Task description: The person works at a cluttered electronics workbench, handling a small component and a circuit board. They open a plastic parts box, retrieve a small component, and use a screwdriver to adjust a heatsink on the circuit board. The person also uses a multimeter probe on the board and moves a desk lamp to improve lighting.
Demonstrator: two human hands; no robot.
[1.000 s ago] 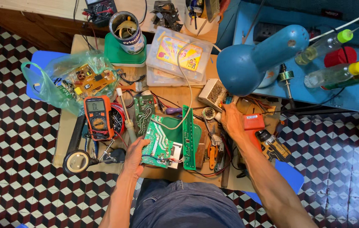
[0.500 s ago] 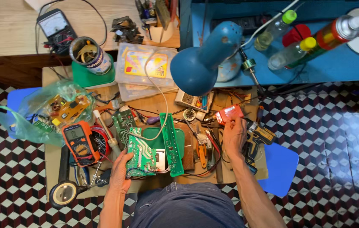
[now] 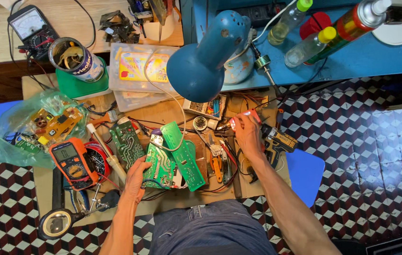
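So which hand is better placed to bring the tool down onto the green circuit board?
Probably the right. The right hand already grips the red tool just beside the green circuit board, while the left hand is busy holding that board's near edge.

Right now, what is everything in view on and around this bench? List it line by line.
circuit boards: several, green, centre of the bench, under the left hand
multimeter: one, orange, left of the boards
analog meter: one, black, far left on the wooden top
tin can: one, on a green base, upper left
plastic bag: one, clear green, holding more boards, left edge
desk lamp: one, blue, above the centre
bottles: two clear with yellow-green caps, blue table
spray can: one, red and yellow, blue table
magnifier: one, black, lower left
left hand: fingers on the boards
right hand: holds a small red tool
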